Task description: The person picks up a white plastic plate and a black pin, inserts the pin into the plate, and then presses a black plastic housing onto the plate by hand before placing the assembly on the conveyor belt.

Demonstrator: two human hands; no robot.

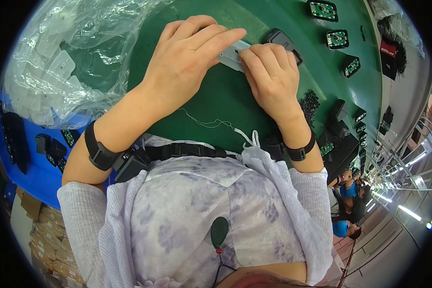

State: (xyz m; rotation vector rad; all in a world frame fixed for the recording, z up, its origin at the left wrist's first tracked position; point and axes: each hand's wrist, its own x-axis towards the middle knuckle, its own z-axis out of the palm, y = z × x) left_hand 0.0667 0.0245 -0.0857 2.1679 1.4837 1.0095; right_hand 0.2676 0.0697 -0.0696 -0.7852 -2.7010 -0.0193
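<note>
A pale, flat plastic plate [232, 57] with small dark holes is held between my two hands above the green table. My left hand [185, 60] is closed on its left end, the index finger stretched along the far edge and the thumb hidden. On its right end, my right hand [271, 77] has its fingers curled and closed. Just beyond the right hand lies a dark grey device housing [284, 42], partly covered by the fingers. A thin white string [209, 124] trails on the table nearer to me.
On the left, a clear plastic bag [101, 43] holds several translucent plates. Below it, a blue tray [38, 177] carries black parts. Black housings with green circuit boards [323, 10] stand along the right, near a pile of small black pieces [310, 106]. Other people [343, 228] sit farther right.
</note>
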